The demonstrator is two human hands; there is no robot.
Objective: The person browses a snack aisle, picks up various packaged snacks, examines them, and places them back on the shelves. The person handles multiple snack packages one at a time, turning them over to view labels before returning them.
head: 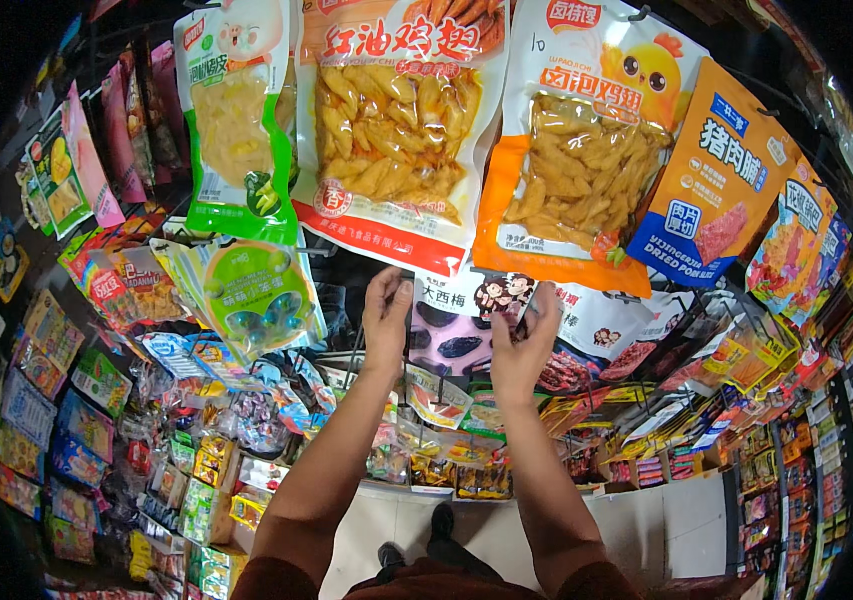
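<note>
A purple and white snack bag with dark plums hangs between my two hands, under a large red-trimmed bag of chicken wings. My left hand is upright at the plum bag's left edge; whether its fingers grip anything is not clear. At that bag's right side is my right hand, thumb and fingers bent around the edge, its fingertips partly hidden beneath the orange-trimmed chicken bag. A dark bag with red meat sticks hangs just right of my right hand.
A green-trimmed bag hangs upper left, an orange and blue dried pork bag upper right. Metal display hooks project near my left wrist. Boxes of small packets line the shelf below, above the tiled floor. More snack racks curve along both sides.
</note>
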